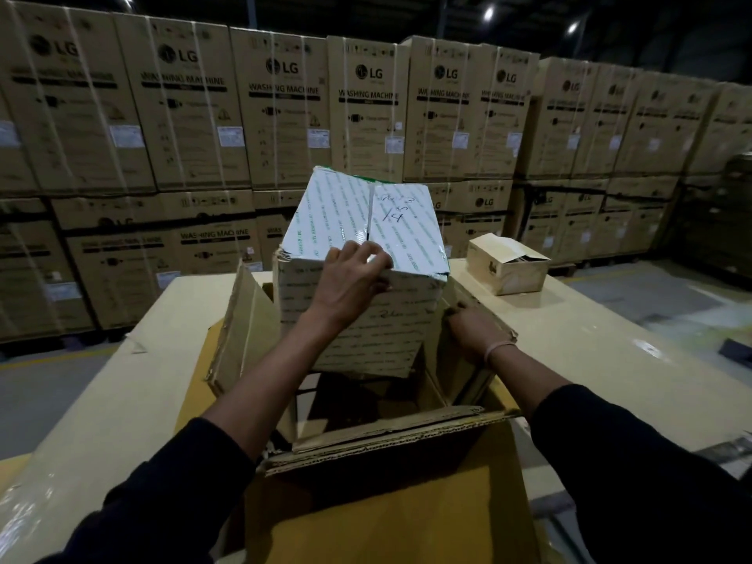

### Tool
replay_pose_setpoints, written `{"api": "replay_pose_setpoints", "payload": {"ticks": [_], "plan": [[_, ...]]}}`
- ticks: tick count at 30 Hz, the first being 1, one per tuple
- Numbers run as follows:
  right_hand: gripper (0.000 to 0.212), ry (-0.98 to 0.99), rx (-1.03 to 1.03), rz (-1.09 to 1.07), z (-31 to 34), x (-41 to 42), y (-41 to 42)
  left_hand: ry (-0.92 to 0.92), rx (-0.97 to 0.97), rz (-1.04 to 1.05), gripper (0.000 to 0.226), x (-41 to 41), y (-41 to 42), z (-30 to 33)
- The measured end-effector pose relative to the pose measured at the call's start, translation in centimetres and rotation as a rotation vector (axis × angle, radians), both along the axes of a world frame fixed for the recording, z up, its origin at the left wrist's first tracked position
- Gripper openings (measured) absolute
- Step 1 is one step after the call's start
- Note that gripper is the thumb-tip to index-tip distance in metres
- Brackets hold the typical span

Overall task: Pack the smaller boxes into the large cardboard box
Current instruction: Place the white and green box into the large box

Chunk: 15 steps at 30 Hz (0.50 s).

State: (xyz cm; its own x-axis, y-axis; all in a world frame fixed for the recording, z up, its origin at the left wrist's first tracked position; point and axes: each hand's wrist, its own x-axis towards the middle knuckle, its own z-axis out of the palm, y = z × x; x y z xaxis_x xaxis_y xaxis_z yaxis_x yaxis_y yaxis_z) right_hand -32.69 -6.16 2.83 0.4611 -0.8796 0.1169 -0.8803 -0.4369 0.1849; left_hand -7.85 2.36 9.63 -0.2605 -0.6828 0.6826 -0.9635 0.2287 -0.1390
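Note:
A white taped box (390, 221) with green print and handwriting on top sits tilted, partly lowered into the open large cardboard box (390, 425). My left hand (350, 278) grips the near top edge of the white box, fingers curled over it. Lower and to the right, my right hand (474, 331) holds the large box's right flap (484, 315), pulling it aside next to the white box. The large box's left flap (244, 323) stands up, and its near flap folds toward me. Its inside is dark below the white box.
A small open brown box (506, 264) stands on the pale table top (590, 343) at the back right. Stacked washing-machine cartons (285, 116) form a wall behind. Grey floor (49, 384) lies to the left and right of the table.

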Motion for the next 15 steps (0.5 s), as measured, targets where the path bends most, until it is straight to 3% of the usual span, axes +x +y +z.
{"api": "replay_pose_setpoints", "payload": {"ticks": [8, 12, 15], "plan": [[0.035, 0.017, -0.079, -0.047, 0.4, 0.2, -0.6, -0.035, 0.043, 0.034, 0.034, -1.9, -0.1, -1.4], [0.038, -0.222, 0.001, -0.074, 0.7, 0.6, -0.7, -0.050, 0.057, 0.043, 0.038, -1.8, -0.3, -1.5], [0.035, -0.444, 0.051, -0.161, 0.6, 1.0, -0.4, -0.041, 0.061, 0.114, 0.055, -1.0, -0.4, -1.1]]}}
